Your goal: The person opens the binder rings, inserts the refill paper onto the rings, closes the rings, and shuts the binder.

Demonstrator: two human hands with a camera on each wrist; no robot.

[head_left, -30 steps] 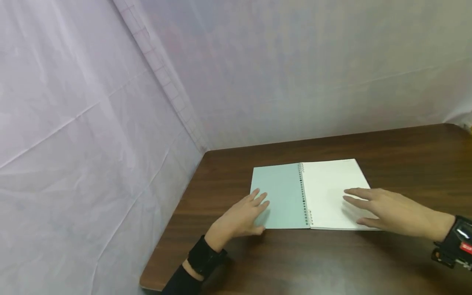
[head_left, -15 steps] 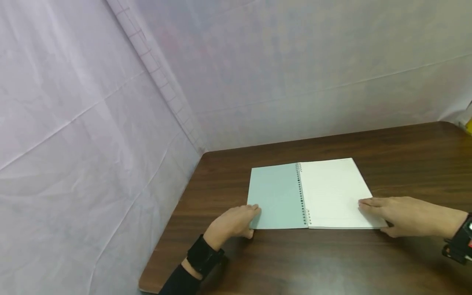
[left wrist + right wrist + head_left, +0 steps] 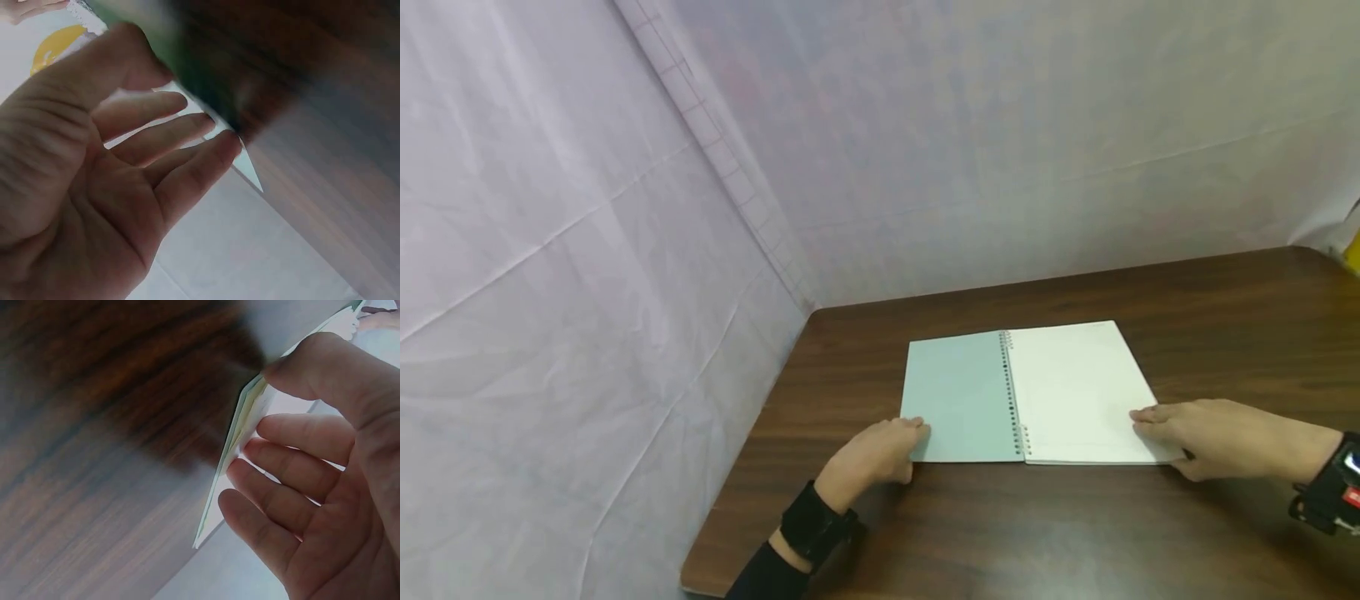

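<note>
Both hands have slid outward, each grip now pinching the open spiral notebook's (image 3: 1030, 396) corner.

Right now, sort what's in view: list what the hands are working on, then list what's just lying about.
In hand:
- open spiral notebook, green cover on the left, white page on the right
- left hand, its grip on the cover's near left corner
- right hand, its grip on the page stack's near right corner

Lying about:
- yellow object at the table's far right edge
- wooden table
</note>
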